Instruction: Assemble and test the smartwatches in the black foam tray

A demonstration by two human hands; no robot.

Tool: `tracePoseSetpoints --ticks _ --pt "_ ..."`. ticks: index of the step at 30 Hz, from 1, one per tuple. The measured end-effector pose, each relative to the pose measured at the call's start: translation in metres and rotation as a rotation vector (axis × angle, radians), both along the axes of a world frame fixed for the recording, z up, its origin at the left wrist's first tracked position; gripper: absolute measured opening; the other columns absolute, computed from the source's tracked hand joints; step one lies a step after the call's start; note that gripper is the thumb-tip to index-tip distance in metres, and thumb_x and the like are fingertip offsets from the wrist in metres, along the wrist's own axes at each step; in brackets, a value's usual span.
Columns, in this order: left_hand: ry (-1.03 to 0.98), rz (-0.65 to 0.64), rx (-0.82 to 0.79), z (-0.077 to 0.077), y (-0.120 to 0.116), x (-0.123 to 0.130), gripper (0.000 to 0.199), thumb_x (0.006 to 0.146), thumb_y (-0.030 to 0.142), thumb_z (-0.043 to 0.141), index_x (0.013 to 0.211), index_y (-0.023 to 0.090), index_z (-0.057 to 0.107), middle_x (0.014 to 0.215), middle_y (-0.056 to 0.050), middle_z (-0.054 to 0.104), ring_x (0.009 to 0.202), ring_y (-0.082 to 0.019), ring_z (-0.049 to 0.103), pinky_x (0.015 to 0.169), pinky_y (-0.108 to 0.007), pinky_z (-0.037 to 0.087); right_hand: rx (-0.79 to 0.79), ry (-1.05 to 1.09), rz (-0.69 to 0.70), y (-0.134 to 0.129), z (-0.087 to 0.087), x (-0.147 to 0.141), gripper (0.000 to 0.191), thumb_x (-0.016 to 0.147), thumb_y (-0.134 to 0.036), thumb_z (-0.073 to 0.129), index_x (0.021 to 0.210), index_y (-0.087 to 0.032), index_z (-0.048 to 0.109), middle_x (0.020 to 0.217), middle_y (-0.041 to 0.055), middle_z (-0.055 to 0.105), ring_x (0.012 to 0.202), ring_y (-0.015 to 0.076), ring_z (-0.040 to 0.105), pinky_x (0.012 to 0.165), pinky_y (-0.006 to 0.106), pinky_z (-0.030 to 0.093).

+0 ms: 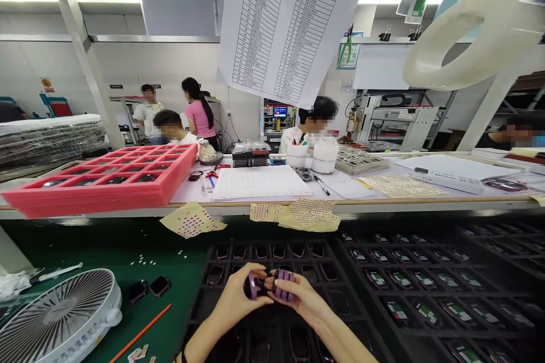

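Both hands meet above a black tray whose slots hold dark watch-like cases. My left hand has its fingers curled round a small dark device with a purple edge. Close against it, my right hand pinches a small stack of purple-banded pieces between thumb and fingers. The fingertips hide the spot where the two items come near each other, so I cannot tell whether they touch.
A white fan, two dark watch cases and an orange stick lie left on the green mat. Right is another filled tray. A shelf edge crosses ahead, bearing a pink foam tray. Several people work beyond.
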State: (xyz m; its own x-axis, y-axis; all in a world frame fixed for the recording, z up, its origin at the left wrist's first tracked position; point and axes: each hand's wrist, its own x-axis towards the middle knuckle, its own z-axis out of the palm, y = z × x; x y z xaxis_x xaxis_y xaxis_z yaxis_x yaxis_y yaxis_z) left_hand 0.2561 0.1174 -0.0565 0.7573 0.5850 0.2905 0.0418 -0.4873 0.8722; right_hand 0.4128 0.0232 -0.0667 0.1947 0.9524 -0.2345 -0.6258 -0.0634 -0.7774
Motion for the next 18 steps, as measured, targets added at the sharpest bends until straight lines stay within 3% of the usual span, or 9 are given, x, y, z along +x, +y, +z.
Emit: tracePoseSetpoints --ticks 2,4,9,12,18 --pt "-0.037 0.108 -0.273 -0.008 0.005 0.003 0.059 0.059 0.043 0.078 0.107 0.02 0.052 0.077 0.001 0.055 0.067 -0.015 0.057 0.06 -0.027 0.052 -0.009 0.051 -0.091 0.001 0.001 0.007 0.051 0.042 -0.027 0.09 0.085 -0.01 0.069 0.085 0.0114 0.073 0.082 0.0218 0.068 0.081 0.035 0.052" --pt "-0.002 0.146 -0.541 -0.017 0.006 0.007 0.064 0.056 0.044 0.079 0.108 0.021 0.05 0.07 0.006 0.046 0.055 -0.009 0.046 0.046 -0.02 0.042 -0.016 0.065 -0.131 0.002 -0.001 0.01 0.051 0.043 -0.027 0.09 0.086 -0.009 0.069 0.086 0.0126 0.073 0.084 0.0228 0.069 0.083 0.037 0.052" --pt "-0.046 0.059 -1.033 -0.023 -0.001 0.014 0.049 0.058 0.042 0.072 0.099 0.021 0.055 0.068 0.006 0.042 0.058 -0.007 0.042 0.044 -0.017 0.026 -0.033 0.057 -0.114 0.003 -0.006 0.001 0.052 0.042 -0.026 0.09 0.086 -0.009 0.068 0.081 0.0121 0.073 0.079 0.0227 0.069 0.081 0.038 0.053" --pt "-0.086 0.008 -1.142 -0.019 -0.006 0.015 0.045 0.053 0.033 0.069 0.094 0.02 0.056 0.074 0.003 0.049 0.06 -0.008 0.044 0.046 -0.019 0.026 -0.049 0.043 -0.116 0.003 -0.006 -0.004 0.053 0.038 -0.026 0.091 0.084 -0.01 0.069 0.077 0.0109 0.073 0.077 0.0224 0.069 0.079 0.038 0.054" --pt "-0.161 0.055 -1.153 -0.017 -0.006 0.016 0.043 0.05 0.028 0.071 0.091 0.019 0.057 0.07 0.002 0.054 0.064 -0.01 0.048 0.051 -0.02 0.03 -0.035 0.047 -0.114 0.004 -0.008 -0.005 0.053 0.038 -0.025 0.091 0.083 -0.011 0.069 0.079 0.011 0.073 0.076 0.0221 0.069 0.078 0.038 0.054"
